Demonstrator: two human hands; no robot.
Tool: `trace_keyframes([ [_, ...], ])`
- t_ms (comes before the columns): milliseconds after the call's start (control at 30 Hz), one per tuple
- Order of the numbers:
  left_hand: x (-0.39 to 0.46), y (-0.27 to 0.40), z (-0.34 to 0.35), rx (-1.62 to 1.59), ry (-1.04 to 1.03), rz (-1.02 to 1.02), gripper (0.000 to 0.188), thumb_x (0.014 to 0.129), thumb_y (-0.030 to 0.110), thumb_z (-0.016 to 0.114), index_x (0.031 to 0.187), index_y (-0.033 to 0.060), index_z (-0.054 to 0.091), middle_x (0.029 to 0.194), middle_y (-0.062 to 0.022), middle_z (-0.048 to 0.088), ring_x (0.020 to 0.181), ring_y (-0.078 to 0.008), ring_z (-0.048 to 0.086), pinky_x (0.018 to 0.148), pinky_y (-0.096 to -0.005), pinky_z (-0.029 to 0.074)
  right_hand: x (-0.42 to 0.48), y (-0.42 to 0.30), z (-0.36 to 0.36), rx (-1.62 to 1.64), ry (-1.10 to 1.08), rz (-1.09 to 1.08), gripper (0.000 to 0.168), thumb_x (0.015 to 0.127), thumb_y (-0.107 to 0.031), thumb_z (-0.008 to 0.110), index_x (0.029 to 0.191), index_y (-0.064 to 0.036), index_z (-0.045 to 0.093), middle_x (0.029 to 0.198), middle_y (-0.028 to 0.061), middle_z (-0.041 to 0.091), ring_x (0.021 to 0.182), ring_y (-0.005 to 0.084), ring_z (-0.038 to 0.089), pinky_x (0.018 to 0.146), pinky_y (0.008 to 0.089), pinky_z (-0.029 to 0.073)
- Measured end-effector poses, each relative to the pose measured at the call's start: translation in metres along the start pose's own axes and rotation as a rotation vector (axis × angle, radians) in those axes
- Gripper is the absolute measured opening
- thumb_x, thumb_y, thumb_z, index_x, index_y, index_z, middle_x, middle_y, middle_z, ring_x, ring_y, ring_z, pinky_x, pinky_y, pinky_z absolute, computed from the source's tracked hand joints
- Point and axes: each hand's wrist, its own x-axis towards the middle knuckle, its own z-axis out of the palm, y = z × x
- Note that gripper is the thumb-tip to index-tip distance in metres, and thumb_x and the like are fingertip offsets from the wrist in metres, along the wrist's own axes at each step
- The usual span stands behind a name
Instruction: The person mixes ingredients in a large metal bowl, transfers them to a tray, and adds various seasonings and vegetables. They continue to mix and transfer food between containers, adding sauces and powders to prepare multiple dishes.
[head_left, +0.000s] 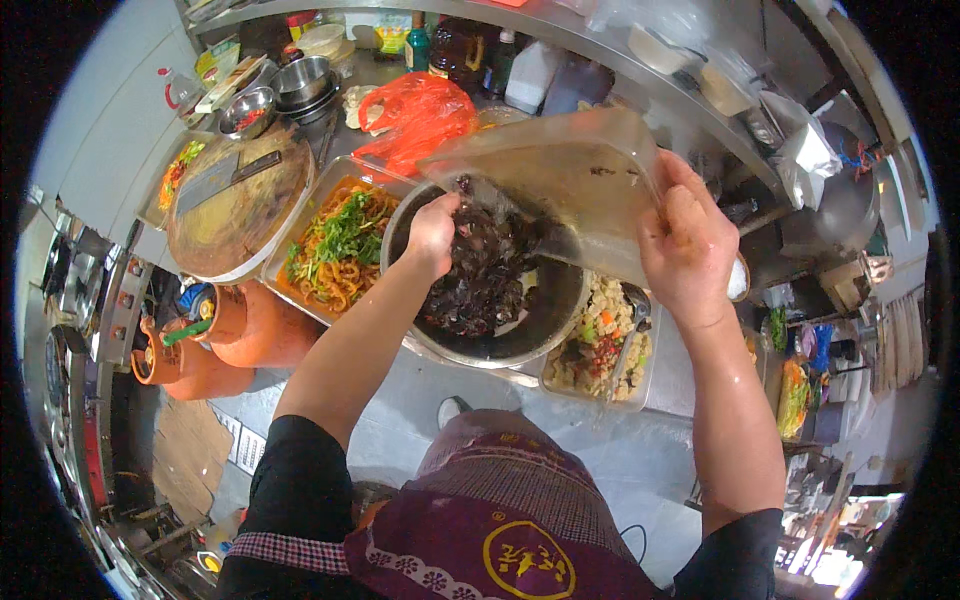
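A round metal pot stands on the counter before me, with a dark, glossy, wrinkled food, perhaps wood ear fungus, inside. My right hand grips the end of a translucent plastic tub, which is tilted over the pot. At the pot's upper left, my left hand is by the dark food and the tub's lower edge; its fingertips are partly hidden, so its hold is unclear. Left of the pot sits a tray of brown strips with green herbs. Right of it is a tray of diced pale food with a spoon.
A cleaver lies on a round wooden chopping block at the left. Behind the pot are a red plastic bag, steel bowls and several bottles. Orange gas cylinders stand below the counter at left. A metal shelf runs above.
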Motion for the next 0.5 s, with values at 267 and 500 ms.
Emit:
trace_keyframes([
  [267, -0.010, -0.007, -0.004, 1.082, 0.077, 0.928, 0.045, 0.079, 0.007, 0.061, 0.122, -0.0057, 0.054, 0.113, -0.0189, 0.062, 0.108, -0.0336, 0.057, 0.095, -0.0421, 0.044, 0.026, -0.003, -0.011, -0.096, -0.007, -0.007, 0.015, 0.069, -0.001, 0.066, 0.079, -0.002, 0.054, 0.109, 0.0172, 0.065, 0.082, 0.0365, 0.065, 0.068, 0.0395, 0.055],
  [500, 0.016, -0.026, 0.004, 1.600, -0.395, 0.897, 0.047, 0.078, 0.008, 0.056, 0.125, 0.0010, 0.053, 0.127, -0.0192, 0.052, 0.118, -0.0348, 0.051, 0.102, -0.0425, 0.042, 0.032, 0.001, 0.007, 0.001, -0.020, 0.143, 0.013, 0.071, -0.002, 0.066, 0.077, 0.000, 0.054, 0.097, 0.0205, 0.066, 0.083, 0.0379, 0.065, 0.071, 0.0400, 0.053],
])
